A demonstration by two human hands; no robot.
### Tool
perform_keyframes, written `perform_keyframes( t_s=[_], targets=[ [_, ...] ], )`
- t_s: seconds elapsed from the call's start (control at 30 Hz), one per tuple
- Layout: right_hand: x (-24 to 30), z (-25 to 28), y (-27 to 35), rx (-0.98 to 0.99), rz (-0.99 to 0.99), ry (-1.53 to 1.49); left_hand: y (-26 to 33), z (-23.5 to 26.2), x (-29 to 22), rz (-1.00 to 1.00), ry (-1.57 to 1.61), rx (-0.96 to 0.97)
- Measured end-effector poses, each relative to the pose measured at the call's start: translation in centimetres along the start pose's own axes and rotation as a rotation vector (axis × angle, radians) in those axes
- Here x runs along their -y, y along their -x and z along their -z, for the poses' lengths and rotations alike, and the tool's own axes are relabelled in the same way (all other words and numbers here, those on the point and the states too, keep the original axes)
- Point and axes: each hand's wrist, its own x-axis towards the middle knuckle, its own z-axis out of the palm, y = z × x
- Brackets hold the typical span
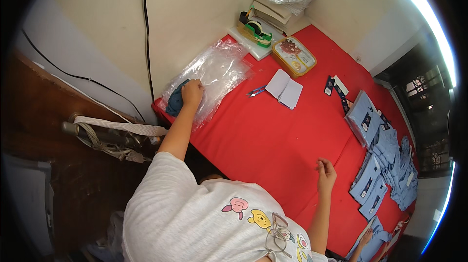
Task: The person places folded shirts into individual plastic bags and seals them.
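My left hand [193,92] is closed over a stack of clear plastic bags [222,69] at the table's far left. A bunched dark blue cloth [175,99] lies on the bags against that hand. My fingertips are turned away, so what they grip does not show. Over the red cloth to the right, my right hand [326,170] hangs with its fingers loosely bent and slightly apart, holding nothing visible. The closest items on its right are folded light blue garments [366,178] with dark tags.
An open notebook [284,89], small blue snips [256,91], a yellow-rimmed box [294,56] and a green tape dispenser [258,33] stand toward the back. More blue garments [363,118] line the right side. Another person's hand [365,238] touches a garment at lower right.
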Motion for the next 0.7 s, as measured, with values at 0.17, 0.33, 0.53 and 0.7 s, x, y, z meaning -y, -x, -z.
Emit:
perform_keyframes(
  t_s=[0.17,0.33,0.53,0.7],
  targets=[
    [5.8,-9.7,1.2,0.139,-0.031,-0.079,-1.6,3.6,-0.1,0.031,0.423,-0.135],
    [9.6,-18.5,1.4,0.270,0.127,-0.152,-1.6,8.3,-4.0,0.296,1.503,0.258],
    [21.2,-26.3,2.6,-0.012,0.885,0.325,4.6,12.1,-9.5,0.224,1.543,0.703],
    [19.1,-24.6,-0.2,0.323,0.131,-0.586,7.4,12.6,-12.9,-0.212,1.383,0.748]
  ],
)
